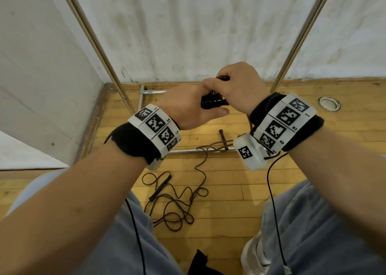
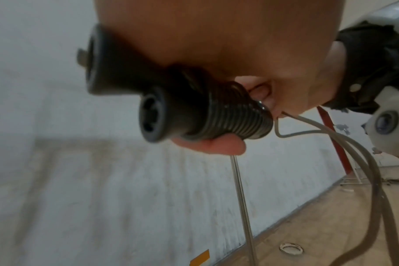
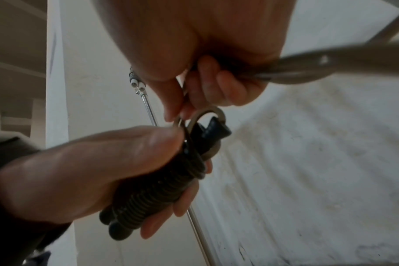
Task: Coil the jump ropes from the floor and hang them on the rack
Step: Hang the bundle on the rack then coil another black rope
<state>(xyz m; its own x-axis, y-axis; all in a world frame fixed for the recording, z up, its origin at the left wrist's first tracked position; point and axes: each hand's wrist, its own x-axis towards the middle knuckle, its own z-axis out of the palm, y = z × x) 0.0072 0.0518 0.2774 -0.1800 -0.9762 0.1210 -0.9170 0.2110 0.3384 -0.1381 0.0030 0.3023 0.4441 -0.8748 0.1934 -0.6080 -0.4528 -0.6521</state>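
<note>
My left hand (image 1: 188,107) grips the two black handles of a jump rope (image 1: 211,103) held side by side, with cord wound tightly round them (image 2: 228,115) (image 3: 153,194). My right hand (image 1: 236,86) is just above and pinches a loop of the same cord (image 3: 207,115) at the handles' top end. The free cord (image 2: 365,171) trails down from there. A second dark jump rope (image 1: 177,199) lies tangled on the wooden floor between my legs, with one handle (image 1: 160,188) showing. The metal rack's upright poles (image 1: 92,38) (image 1: 302,34) rise on either side in front of me.
The rack's base bars (image 1: 188,150) lie on the floor, with a further rope and handle (image 1: 223,140) draped over the front bar. A white wall stands close behind and at the left. A round metal floor fitting (image 1: 329,103) sits at the right. Thin black cables hang from both wrists.
</note>
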